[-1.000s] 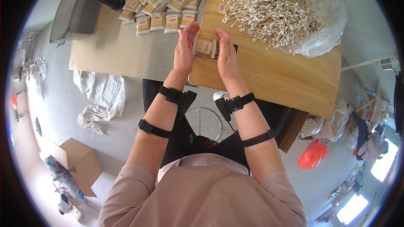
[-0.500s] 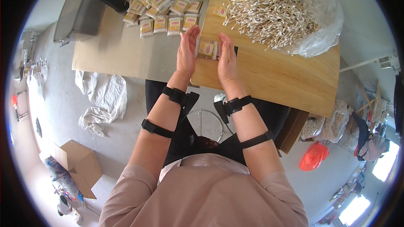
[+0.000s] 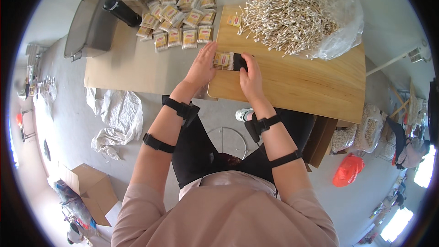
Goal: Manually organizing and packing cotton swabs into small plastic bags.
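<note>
Left hand (image 3: 201,66) beside yellow-labelled packet (image 3: 223,60)

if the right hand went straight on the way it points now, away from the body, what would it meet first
Probably the left edge of the cotton swab heap, though the right hand might pass over it; height is unclear.

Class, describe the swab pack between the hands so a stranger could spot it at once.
Find the wooden board bearing loose swabs. Near its left edge, between the left hand and right hand, lies a small yellow-labelled pack. Unlike the packs massed beyond the left hand, it has a black piece at its right end.
</note>
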A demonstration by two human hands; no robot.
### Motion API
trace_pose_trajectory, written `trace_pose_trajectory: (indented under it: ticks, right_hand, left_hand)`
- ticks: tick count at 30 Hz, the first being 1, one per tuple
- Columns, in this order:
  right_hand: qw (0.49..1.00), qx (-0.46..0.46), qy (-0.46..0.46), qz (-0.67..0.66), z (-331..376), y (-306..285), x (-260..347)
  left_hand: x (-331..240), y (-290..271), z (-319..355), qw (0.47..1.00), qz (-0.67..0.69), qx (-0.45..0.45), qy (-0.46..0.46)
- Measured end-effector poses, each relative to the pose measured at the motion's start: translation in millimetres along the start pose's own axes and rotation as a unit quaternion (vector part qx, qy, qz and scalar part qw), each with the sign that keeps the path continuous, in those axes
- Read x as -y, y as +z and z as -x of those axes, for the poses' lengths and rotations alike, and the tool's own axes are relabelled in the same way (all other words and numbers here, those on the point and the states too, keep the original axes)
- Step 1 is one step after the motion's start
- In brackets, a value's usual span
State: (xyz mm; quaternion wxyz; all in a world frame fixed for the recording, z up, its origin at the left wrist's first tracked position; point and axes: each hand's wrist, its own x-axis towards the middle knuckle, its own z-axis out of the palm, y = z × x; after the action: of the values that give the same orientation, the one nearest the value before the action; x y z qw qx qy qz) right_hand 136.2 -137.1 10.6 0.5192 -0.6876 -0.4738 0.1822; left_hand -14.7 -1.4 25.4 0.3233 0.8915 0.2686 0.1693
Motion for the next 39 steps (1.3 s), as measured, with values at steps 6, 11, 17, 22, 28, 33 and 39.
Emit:
trace_pose_trajectory:
  ticks: [6, 11, 17, 22, 28, 33, 39]
  right_hand:
    - [0.941, 0.079, -0.101, 0.313, 7.2, -3.1, 13.5]
    - [0.915, 0.121, -0.095, 0.372, 3.6, 8.3, 13.5]
    - [0.899, 0.136, -0.074, 0.409, -7.0, 21.5, 10.5]
    - [0.904, 0.130, -0.077, 0.401, -7.5, 23.0, 15.7]
    - [0.897, 0.133, -0.078, 0.414, -19.1, 18.2, 12.5]
    - [0.903, 0.132, -0.108, 0.393, -13.0, 15.1, 7.6]
    - [0.884, 0.140, -0.059, 0.443, -3.8, 17.7, 20.5]
  left_hand:
    - [-2.6, 0.9, -3.0, 0.947, -0.310, 0.072, 0.052]
    - [-6.5, 10.5, -9.0, 0.918, -0.383, 0.098, 0.038]
    - [-9.0, 18.0, -8.4, 0.911, -0.399, 0.106, 0.008]
    - [-10.6, 13.8, -11.2, 0.899, -0.422, 0.120, 0.002]
    - [-10.3, 15.9, -16.4, 0.904, -0.416, 0.092, 0.018]
    - [-12.1, 18.0, -15.8, 0.907, -0.405, 0.116, -0.004]
    - [-9.9, 11.3, -6.6, 0.908, -0.403, 0.113, 0.016]
